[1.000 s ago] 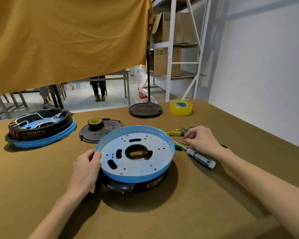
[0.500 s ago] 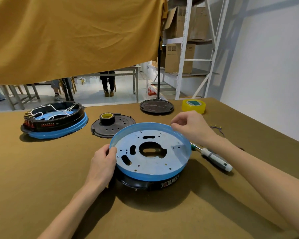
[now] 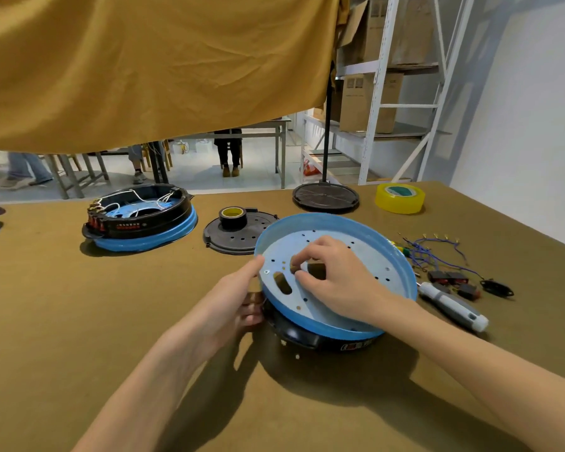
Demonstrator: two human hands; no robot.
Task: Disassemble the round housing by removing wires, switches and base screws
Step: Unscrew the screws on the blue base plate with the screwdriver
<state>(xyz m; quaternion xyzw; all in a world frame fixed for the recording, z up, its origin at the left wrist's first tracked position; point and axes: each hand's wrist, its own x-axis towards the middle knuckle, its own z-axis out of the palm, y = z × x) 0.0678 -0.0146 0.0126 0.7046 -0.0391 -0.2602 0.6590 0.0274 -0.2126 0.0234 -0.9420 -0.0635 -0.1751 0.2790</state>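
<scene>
Now, left to right:
Second housing: far left on the counter, black ring up, white wires inside; I'm not touching it.
Black cover plate: between the two housings, a small tape roll on it.
Left hand: my fingers curl round the near-left edge of the round housing, thumb on the blue rim, steadying it.
Round housing: middle of the counter, blue base plate facing up, tilted a little, black ring underneath.
Right hand: over the plate's centre, fingertips pinched together at the plate; whether a screw sits between them I cannot tell, it is too small.
Step in hand: the base screws, I judge; loose blue wires and switches already lie to the right.
Screwdriver: lying just right of the housing, not in hand.
Next move: lift out whatever my fingertips have, keep the rim steady, then take the screwdriver to any screw left.
</scene>
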